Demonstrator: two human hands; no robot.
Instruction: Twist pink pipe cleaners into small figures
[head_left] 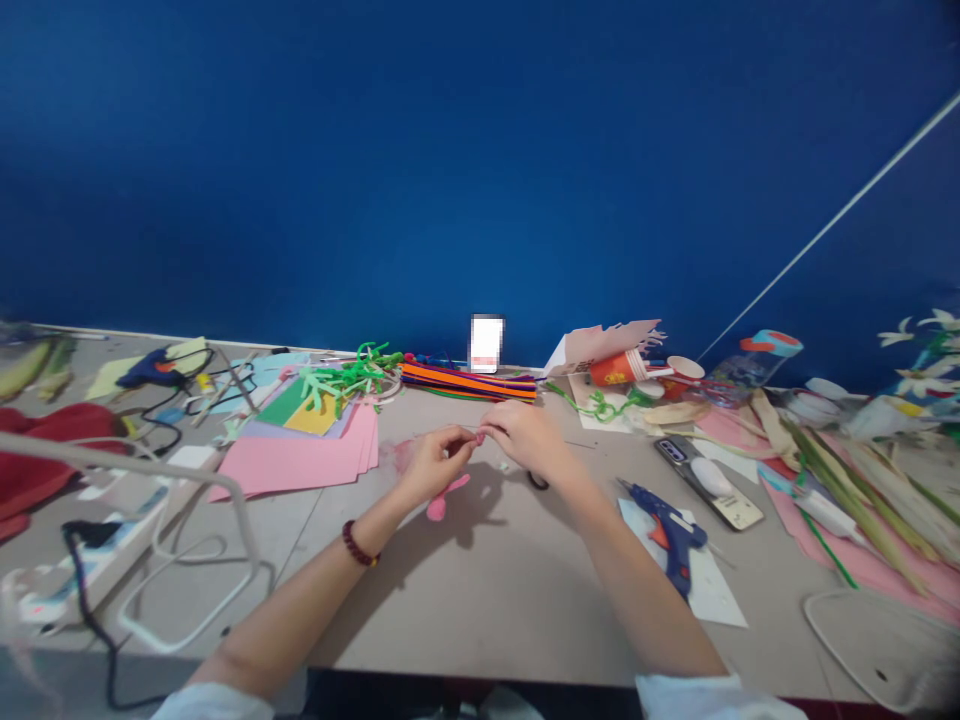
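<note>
Over the middle of the table, my left hand (433, 462) and my right hand (531, 440) meet at the fingertips, both pinching a small pink piece (480, 438) that looks fuzzy, like pipe cleaner. Most of it is covered by the fingers. Below the left palm shows a pink fuzzy shape with a rounded end (436, 509); whether it joins the pinched piece I cannot tell. Some loose pink fluff (401, 455) lies left of that hand. Under my right wrist a black loop (538, 481) peeks out, perhaps a scissors handle.
Bundled coloured pipe cleaners (469, 382) lie ahead, before a propped-up phone (487, 343). Pink paper sheets (292, 465) and green pipe cleaners (360, 375) are left, near a white power strip (112, 545). To the right are a blue glue gun (671, 535) and another phone (709, 480).
</note>
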